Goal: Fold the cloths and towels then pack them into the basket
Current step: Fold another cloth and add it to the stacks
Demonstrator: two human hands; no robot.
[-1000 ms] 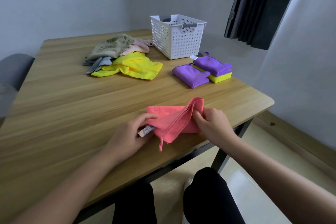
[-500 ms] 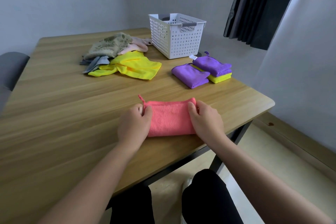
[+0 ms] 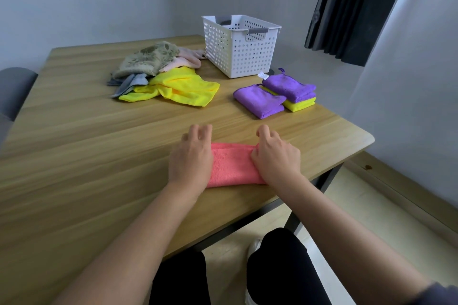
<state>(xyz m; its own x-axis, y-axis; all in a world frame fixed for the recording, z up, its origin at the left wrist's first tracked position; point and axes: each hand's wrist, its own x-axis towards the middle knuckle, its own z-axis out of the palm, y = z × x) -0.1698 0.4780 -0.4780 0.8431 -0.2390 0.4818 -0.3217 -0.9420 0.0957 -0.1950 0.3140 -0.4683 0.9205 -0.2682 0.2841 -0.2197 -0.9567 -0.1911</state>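
Cloth [image 3: 233, 166] lies folded; left hand [image 3: 190, 156] rests loose-fingered on one end, right hand [image 3: 276, 157] seemingly pinches the other.

pink cloth [image 3: 233, 166]: folded flat, nearest | white basket [image 3: 247, 57]: upright, far end

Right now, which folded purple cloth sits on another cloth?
The right purple cloth, atop the folded yellow cloth; the left purple cloth lies on the table.
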